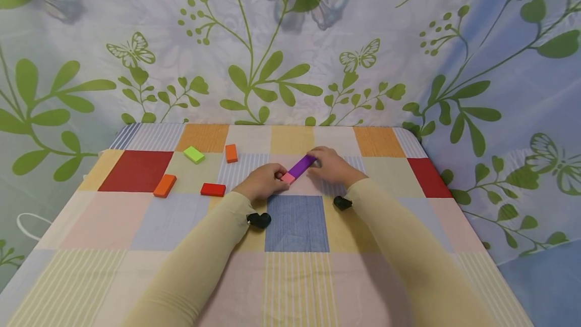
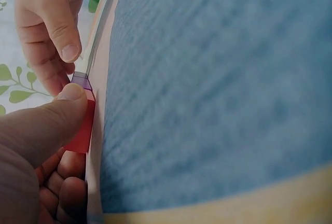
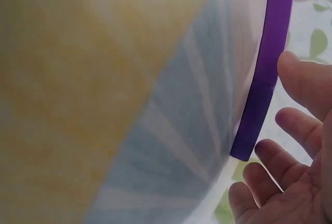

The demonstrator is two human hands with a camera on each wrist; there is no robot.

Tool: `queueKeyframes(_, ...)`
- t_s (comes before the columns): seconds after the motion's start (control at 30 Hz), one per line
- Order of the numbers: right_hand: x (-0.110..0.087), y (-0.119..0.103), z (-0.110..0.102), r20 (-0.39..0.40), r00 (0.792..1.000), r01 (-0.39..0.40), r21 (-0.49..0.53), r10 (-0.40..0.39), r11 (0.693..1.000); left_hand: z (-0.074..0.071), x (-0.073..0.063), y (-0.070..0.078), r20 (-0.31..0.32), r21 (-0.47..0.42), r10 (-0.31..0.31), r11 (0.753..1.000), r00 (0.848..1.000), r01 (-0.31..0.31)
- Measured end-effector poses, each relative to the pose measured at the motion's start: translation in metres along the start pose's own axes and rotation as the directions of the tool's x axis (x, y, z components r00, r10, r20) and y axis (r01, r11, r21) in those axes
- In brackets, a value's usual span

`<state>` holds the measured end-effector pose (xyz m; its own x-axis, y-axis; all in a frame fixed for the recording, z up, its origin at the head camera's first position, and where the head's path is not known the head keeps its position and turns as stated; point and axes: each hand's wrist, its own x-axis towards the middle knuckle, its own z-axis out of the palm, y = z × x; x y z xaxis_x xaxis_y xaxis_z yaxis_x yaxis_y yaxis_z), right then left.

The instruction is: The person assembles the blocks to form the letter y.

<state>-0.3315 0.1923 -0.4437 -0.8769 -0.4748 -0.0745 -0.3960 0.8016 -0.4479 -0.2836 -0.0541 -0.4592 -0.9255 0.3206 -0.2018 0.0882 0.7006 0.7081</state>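
A pink block (image 1: pixel 288 179) and purple blocks (image 1: pixel 300 167) lie end to end in a slanting row on the patchwork cloth. My left hand (image 1: pixel 260 182) pinches the pink block, thumb on its near side, at the row's near end. At the far end is my right hand (image 1: pixel 333 166). In the right wrist view its thumb (image 3: pixel 303 76) is right at the edge of the purple row, which has a seam partway along. The other fingers spread loosely beside a darker purple block (image 3: pixel 251 123), not curled round it.
Left of my hands lie a red block (image 1: pixel 213 189), an orange block (image 1: pixel 165 185), another orange block (image 1: pixel 231 153) and a lime green block (image 1: pixel 194 154). A leaf-patterned curtain (image 1: pixel 181 64) hangs behind the table's far edge. A white cord loop (image 1: pixel 27 226) shows at the left.
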Motion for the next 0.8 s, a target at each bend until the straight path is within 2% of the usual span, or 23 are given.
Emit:
queueKeyframes(0.47, -0.013, -0.015, 0.006, 0.039, 0.997, 0.068, -0.094, -0.065, 0.993, -0.001, 0.002, -0.001, 0.007, 0.022, 0.003, 1.0, 1.0, -0.003)
queueKeyframes(0.8, -0.025, -0.025, 0.01, 0.132, 0.986, 0.118, -0.142, -0.099, 0.983, -0.001, 0.001, 0.0, 0.006, 0.036, 0.005, 0.999, 1.0, -0.005)
